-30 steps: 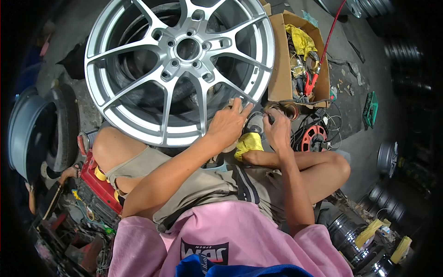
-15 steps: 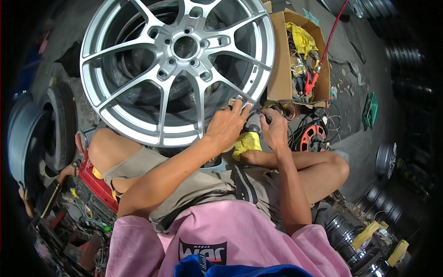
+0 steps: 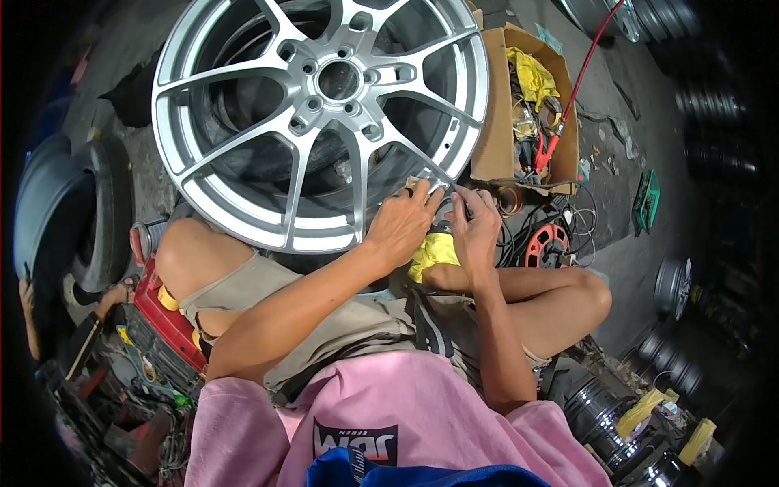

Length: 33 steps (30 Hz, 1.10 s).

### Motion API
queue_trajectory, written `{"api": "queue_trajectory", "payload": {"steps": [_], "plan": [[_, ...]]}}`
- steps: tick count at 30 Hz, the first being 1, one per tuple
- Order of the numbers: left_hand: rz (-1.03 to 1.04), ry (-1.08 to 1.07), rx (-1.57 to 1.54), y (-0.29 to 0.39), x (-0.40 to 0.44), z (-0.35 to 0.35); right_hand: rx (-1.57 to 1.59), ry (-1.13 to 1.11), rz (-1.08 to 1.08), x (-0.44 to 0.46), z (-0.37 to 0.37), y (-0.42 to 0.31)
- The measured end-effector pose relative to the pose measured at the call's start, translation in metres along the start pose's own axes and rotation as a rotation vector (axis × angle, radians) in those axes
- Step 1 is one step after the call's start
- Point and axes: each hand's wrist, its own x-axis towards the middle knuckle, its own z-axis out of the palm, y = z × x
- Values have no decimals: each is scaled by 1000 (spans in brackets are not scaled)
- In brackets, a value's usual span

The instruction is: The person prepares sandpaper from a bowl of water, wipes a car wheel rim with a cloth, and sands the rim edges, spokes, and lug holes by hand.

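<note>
A large silver alloy wheel (image 3: 296,191) lies face up before me, over a dark tire (image 3: 231,122). My left hand (image 3: 403,221) is at its lower right edge, fingers bent onto the rim. A small tan piece (image 3: 415,182), perhaps sandpaper or cloth, shows under those fingertips. Close beside it, my right hand (image 3: 477,223) pinches a thin dark tool (image 3: 456,190), its tip at the rim edge. The tool's exact kind is hidden by the fingers. Below the hands, a yellow cloth (image 3: 434,258) lies by my foot.
To the right stands a cardboard box (image 3: 492,114) holding a yellow cloth and red-handled tools. Near it are a red cable reel (image 3: 545,246) and a green tray (image 3: 647,199). A red toolbox (image 3: 174,325), a tire (image 3: 109,219) and another person's hand (image 3: 118,296) are at left.
My right hand has moved left and up, bringing the thin tool to the rim. The wheel has shifted slightly right. My left hand stays at the rim edge.
</note>
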Motion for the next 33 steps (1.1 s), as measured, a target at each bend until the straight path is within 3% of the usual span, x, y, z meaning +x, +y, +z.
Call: {"api": "queue_trajectory", "payload": {"steps": [4, 9, 19, 33], "plan": [[-55, -52, -107, -4, 5, -3, 92, -8, 51, -4, 13, 5], [-48, -38, -64, -5, 5, 3, -234, 50, -231, -4, 10, 9], [-7, -99, 92, 12, -24, -18, -287, 7, -258, -16, 27, -9], [-4, -31, 17, 9, -25, -11, -229, 106, -225, -9, 37, -10]]}}
